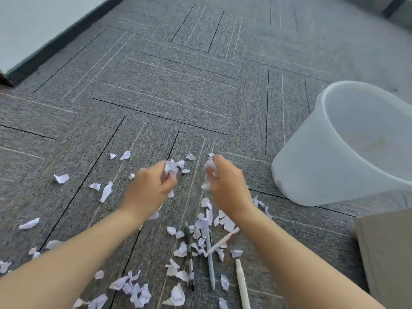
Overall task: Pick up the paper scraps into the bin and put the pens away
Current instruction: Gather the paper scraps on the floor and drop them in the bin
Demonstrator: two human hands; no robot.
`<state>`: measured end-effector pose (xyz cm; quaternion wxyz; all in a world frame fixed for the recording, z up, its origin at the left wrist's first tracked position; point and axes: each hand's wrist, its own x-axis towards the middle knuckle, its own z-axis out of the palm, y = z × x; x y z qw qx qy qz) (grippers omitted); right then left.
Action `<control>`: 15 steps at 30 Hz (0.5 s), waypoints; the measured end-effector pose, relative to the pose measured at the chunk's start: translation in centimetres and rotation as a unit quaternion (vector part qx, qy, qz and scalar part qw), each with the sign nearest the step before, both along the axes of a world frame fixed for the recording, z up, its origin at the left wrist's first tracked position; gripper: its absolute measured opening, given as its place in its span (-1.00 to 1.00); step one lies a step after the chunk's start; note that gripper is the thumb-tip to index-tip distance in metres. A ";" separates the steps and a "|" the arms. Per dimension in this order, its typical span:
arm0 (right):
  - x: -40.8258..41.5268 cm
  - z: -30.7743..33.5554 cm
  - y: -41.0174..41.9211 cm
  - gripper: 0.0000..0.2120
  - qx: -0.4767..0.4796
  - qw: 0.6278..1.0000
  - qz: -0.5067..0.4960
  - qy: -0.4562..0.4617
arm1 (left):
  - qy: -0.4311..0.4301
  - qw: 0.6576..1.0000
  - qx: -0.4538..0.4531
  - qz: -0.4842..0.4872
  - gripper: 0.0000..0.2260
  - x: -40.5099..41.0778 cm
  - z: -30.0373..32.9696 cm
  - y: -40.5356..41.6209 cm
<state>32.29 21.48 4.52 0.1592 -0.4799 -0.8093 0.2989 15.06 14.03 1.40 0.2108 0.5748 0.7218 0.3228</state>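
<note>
Several white paper scraps (178,295) lie scattered over the grey carpet. My left hand (149,188) is closed around a bunch of scraps (171,167). My right hand (227,186) also grips crumpled scraps (210,165); both hands hover above the floor. A white plastic bin (312,166) stands to the right of my right hand, its inside showing no scraps. Several pens lie between my forearms: a black pen (189,253), a grey-blue pen (210,259), a white pen (243,284) and a pale pink one (223,240).
A grey box or board (388,253) sits at the lower right, below the bin. A wall with a dark skirting (55,43) runs along the upper left. Bare carpet stretches ahead of the hands.
</note>
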 end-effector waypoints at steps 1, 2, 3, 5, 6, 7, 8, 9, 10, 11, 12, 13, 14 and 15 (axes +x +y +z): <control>0.8 2.2 1.1 -0.79 0.027 0.999 -0.033 0.032 | -0.021 0.999 0.030 0.004 -0.66 1.0 2.5 1.6; 1.9 4.4 2.1 -0.81 0.063 0.994 -0.068 0.064 | -0.040 0.997 0.062 0.006 -0.65 2.2 5.2 3.2; 3.1 6.6 3.3 -0.81 0.098 0.985 -0.104 0.094 | -0.059 0.994 0.093 0.004 -0.66 3.6 7.9 4.7; 6.2 10.6 5.6 -0.80 0.152 0.965 -0.171 0.130 | -0.098 0.985 0.139 -0.023 -0.66 6.8 13.0 7.9; 8.2 12.0 6.8 -0.81 0.168 0.957 -0.198 0.126 | -0.116 0.981 0.152 -0.043 -0.67 8.6 14.9 9.5; 10.1 13.0 8.1 -0.81 0.169 0.953 -0.222 0.115 | -0.133 0.976 0.161 -0.063 -0.69 10.5 16.5 11.0; 12.1 13.5 9.4 -0.79 0.160 0.951 -0.242 0.105 | -0.149 0.971 0.167 -0.077 -0.71 12.3 17.6 12.5; 13.9 13.9 10.4 -0.76 0.149 0.949 -0.259 0.095 | -0.164 0.968 0.169 -0.088 -0.73 14.3 18.4 13.8; 15.5 13.9 11.3 -0.74 0.138 0.948 -0.275 0.084 | -0.183 0.965 0.164 -0.094 -0.75 16.3 18.9 15.1; 16.8 14.0 11.8 -0.72 0.126 0.946 -0.288 0.076 | -0.204 0.962 0.154 -0.100 -0.75 18.2 19.2 16.2; 17.9 13.9 12.2 -0.72 0.114 0.945 -0.298 0.073 | -0.222 0.959 0.143 -0.104 -0.74 19.9 19.2 17.4; 19.3 13.6 12.6 -0.72 0.106 0.943 -0.310 0.064 | -0.234 0.958 0.130 -0.106 -0.73 21.6 19.1 18.4; 20.1 13.5 12.7 -0.73 0.100 0.941 -0.320 0.051 | -0.239 0.959 0.114 -0.105 -0.73 22.8 18.7 19.4; 20.8 13.3 12.8 -0.73 0.082 0.941 -0.327 0.037 | -0.239 0.961 0.098 -0.102 -0.73 23.8 18.3 20.3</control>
